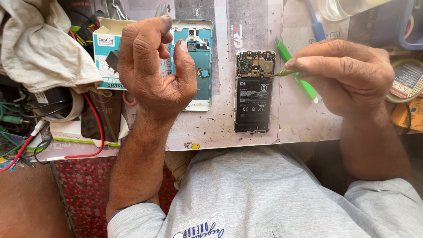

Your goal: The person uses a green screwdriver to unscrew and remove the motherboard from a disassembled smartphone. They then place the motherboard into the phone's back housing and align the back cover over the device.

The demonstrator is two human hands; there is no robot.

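Bare mat is lying open between the opened phone [254,91] and the blue back cover [199,61], while the raised left hand [154,70] is blocking that cover, the right hand [348,72] with its tool [284,73] is closing the phone's right side, and a cloth [39,44] and wires [26,141] are crowding the left edge.

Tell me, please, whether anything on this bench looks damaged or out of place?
The phone lies opened, board and battery bare; its teal back cover sits apart beside it. Red wires trail loose off the left edge.
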